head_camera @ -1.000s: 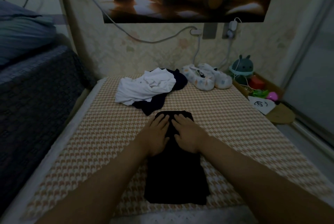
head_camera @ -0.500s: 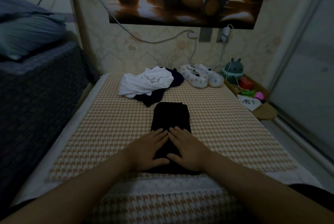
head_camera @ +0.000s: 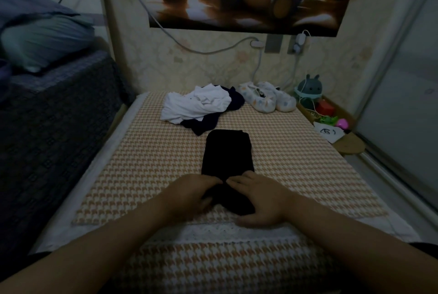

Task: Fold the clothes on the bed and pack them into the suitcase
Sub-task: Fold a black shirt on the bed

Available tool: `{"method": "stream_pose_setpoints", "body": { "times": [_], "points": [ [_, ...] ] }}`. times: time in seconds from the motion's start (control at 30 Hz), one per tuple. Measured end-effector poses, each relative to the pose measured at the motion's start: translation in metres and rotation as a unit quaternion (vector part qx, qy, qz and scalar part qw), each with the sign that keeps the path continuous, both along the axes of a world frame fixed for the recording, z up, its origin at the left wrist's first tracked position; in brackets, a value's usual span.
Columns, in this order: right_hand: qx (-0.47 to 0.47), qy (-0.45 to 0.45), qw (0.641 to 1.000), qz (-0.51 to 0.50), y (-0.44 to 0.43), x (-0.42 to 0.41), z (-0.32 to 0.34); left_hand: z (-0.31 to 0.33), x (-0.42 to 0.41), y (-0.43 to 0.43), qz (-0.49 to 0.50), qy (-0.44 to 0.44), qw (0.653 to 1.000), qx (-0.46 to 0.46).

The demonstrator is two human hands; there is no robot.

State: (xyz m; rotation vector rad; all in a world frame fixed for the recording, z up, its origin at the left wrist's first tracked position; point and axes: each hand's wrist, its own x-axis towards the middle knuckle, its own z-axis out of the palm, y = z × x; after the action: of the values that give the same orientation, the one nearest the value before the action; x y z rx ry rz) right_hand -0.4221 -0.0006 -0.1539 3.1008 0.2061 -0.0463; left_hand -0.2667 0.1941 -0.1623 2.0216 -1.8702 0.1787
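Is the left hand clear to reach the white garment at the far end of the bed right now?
Probably, with a forward lean. Nothing stands between the left hand and the white garment; only the flat black garment lies there. But the hand grips that garment's near end.
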Motion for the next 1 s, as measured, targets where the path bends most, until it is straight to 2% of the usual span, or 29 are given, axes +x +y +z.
{"method": "stream_pose_setpoints", "body": {
  "times": [0.07, 0.13, 0.27, 0.37, 0.4, 0.43, 0.53, 0.6, 0.63, 0.67, 0.73, 0.8, 0.87, 0.93, 1.0],
  "points": [
    [0.067, -0.013, 0.997, -0.036, -0.001, 0.002, 0.0, 0.006, 0.007, -0.006, 0.048, 0.092, 0.994, -0.019],
    [0.159, -0.073, 0.981, -0.089, -0.004, 0.007, 0.004, 0.01, 0.015, -0.012, 0.081, 0.15, 0.984, -0.046],
    [0.34, -0.178, 0.896, -0.224, -0.02, 0.022, 0.014, 0.016, 0.024, -0.033, 0.134, 0.265, 0.945, -0.135],
    [0.405, -0.195, 0.85, -0.274, -0.03, 0.039, 0.014, 0.02, 0.031, -0.055, 0.205, 0.282, 0.918, -0.186],
    [0.406, -0.199, 0.843, -0.29, -0.032, 0.046, 0.011, 0.019, 0.035, -0.061, 0.225, 0.258, 0.918, -0.2],
    [0.406, -0.205, 0.835, -0.308, -0.035, 0.053, 0.006, 0.019, 0.038, -0.068, 0.233, 0.193, 0.928, -0.216],
    [0.38, -0.225, 0.823, -0.357, -0.043, 0.073, -0.005, 0.021, 0.038, -0.088, 0.145, -0.085, 0.964, -0.205],
    [0.366, -0.228, 0.814, -0.39, -0.046, 0.083, -0.011, 0.012, 0.033, -0.095, 0.084, -0.149, 0.974, -0.146],
    [0.359, -0.229, 0.81, -0.403, -0.045, 0.085, -0.012, 0.003, 0.03, -0.096, 0.097, -0.15, 0.979, -0.101],
    [0.345, -0.233, 0.813, -0.407, -0.044, 0.087, -0.013, -0.008, 0.029, -0.095, 0.131, -0.142, 0.98, -0.049],
    [0.27, -0.273, 0.853, -0.354, -0.044, 0.091, -0.019, -0.023, 0.032, -0.091, 0.177, -0.103, 0.978, 0.033],
    [0.157, -0.312, 0.905, -0.243, -0.05, 0.096, -0.025, -0.028, 0.038, -0.087, 0.161, -0.029, 0.982, 0.093],
    [0.078, -0.329, 0.935, -0.108, -0.058, 0.097, -0.03, -0.025, 0.044, -0.084, 0.133, 0.01, 0.984, 0.121],
    [0.052, -0.309, 0.95, -0.01, -0.062, 0.09, -0.033, -0.02, 0.049, -0.08, 0.115, 0.019, 0.982, 0.147],
    [0.096, -0.229, 0.968, -0.017, -0.06, 0.078, -0.033, -0.017, 0.056, -0.075, 0.104, -0.004, 0.981, 0.163]
  ]
}}
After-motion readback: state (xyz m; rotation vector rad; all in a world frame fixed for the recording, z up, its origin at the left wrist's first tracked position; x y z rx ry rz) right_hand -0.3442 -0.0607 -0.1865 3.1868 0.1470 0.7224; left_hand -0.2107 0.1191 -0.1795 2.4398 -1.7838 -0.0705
